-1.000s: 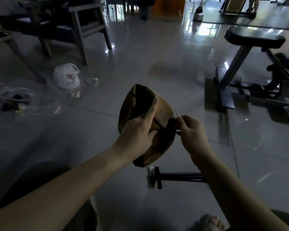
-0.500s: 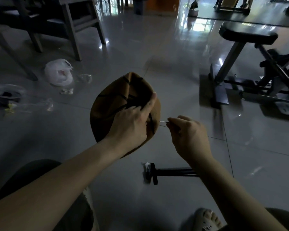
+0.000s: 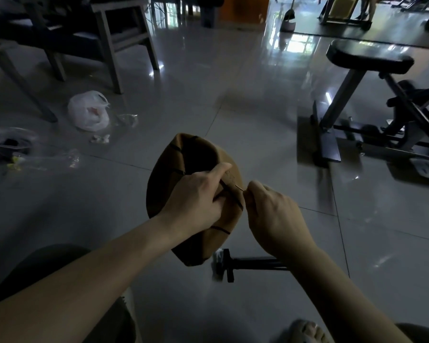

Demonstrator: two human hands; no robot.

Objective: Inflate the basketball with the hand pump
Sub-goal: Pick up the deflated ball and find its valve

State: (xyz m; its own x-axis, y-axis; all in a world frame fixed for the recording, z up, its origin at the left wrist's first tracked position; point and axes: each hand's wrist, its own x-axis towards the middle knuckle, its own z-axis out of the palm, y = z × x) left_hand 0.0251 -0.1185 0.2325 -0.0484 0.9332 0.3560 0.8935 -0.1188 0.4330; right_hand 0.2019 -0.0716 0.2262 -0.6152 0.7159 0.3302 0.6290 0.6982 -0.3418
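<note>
Fingertips (image 3: 250, 188) of the right hand (image 3: 275, 214) pinch a thin metal needle (image 3: 239, 187), its tip aimed left at the skin of a collapsed brown basketball (image 3: 183, 159). Whether the tip sits on the valve, or is in it at all, is too small to tell. The left hand (image 3: 196, 199) grips the ball from the near side, fingers curled into the slack cover, and its thumb (image 3: 218, 170) lies straight along the top, just beside the needle tip.

Likely trouble: the caved-in ball gives nothing firm to push against, so the needle may skid off and prick that thumb, or go in at a slant and bend or damage the valve. The dim light makes the valve harder to find.

The ball hangs in the air between both hands, above the floor (image 3: 258, 120). The hand pump (image 3: 253, 264) lies flat on the floor below the ball, with its cross handle showing and the rest hidden under the right forearm. No hose to the needle can be seen. A white plastic bag (image 3: 88, 112) lies toward the floor's far left, and a weight bench (image 3: 369, 58) stands at the far right.
</note>
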